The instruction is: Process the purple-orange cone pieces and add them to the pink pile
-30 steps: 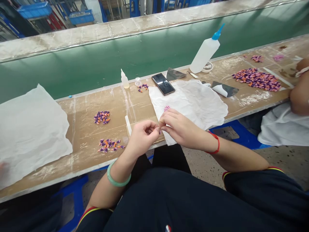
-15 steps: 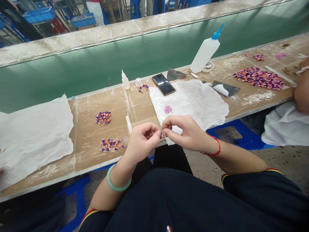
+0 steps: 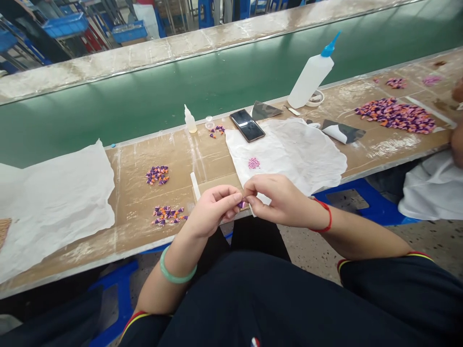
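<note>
Between the thumb and fingers of my left hand (image 3: 217, 208) is a small purple-and-orange piece (image 3: 241, 205), partly covered by the fingertips. My right hand (image 3: 271, 197) pinches at its side, fingertips touching or nearly so; whatever they hold is too small to make out. Just beyond the hands, a little heap of tiny pink bits (image 3: 253, 163) lies on a crumpled white sheet (image 3: 307, 149). Left of my left hand are two loose piles of similar purple-and-orange pieces, a nearer pile (image 3: 168, 215) and a farther pile (image 3: 157, 175). A white strip (image 3: 195, 185) lies close by.
A phone (image 3: 248, 125), a small dropper bottle (image 3: 190, 120) and a tall white bottle with blue nozzle (image 3: 311, 79) stand or lie along the table's back edge. Another white sheet (image 3: 54, 197) covers the left. At right, a large pile (image 3: 396, 115) lies near another person's arm (image 3: 457, 144).
My left hand has turned slightly, with its fingers stretched further under the small piece, which shows more purple now. The right hand keeps its pinch. The view has shifted slightly.
</note>
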Available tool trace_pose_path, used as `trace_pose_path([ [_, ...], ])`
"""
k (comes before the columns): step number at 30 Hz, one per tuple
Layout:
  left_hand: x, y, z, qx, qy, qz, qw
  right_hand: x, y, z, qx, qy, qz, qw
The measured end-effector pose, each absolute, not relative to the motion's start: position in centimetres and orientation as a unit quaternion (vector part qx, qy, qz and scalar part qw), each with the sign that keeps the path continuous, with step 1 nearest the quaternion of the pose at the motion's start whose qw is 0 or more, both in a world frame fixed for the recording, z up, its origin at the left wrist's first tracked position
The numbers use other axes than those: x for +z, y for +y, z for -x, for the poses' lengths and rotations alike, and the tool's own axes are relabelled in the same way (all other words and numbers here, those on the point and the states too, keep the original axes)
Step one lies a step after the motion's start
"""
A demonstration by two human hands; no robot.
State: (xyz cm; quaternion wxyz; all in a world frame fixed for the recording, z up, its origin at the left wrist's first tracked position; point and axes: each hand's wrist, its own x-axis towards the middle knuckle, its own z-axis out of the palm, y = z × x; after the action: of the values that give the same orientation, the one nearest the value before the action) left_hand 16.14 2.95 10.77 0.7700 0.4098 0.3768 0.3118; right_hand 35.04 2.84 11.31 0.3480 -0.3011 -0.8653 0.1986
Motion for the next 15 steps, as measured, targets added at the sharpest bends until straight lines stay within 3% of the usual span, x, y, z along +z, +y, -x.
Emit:
trace_pose_path([
  [5, 10.4, 3.0, -16.2, 0.304, 0.383, -0.417, 0.767, 11.0, 3.5, -35.3, -0.018, -0.928, 0.223, 0.298],
  [7, 10.3, 2.9, -16.2, 0.318, 0.392, -0.435, 0.745, 11.0, 3.6, -35.3, -0.038, -0.931, 0.210, 0.295],
  [11, 10.8, 2.2, -16.3, 0.399, 0.437, -0.543, 0.596, 11.3, 3.1, -35.0, 0.190, -0.860, 0.293, 0.372],
  [15, 11.4, 1.6, -16.3, 0.436, 0.447, -0.659, 0.419, 11.7, 2.5, -34.5, 0.404, -0.760, 0.339, 0.380],
])
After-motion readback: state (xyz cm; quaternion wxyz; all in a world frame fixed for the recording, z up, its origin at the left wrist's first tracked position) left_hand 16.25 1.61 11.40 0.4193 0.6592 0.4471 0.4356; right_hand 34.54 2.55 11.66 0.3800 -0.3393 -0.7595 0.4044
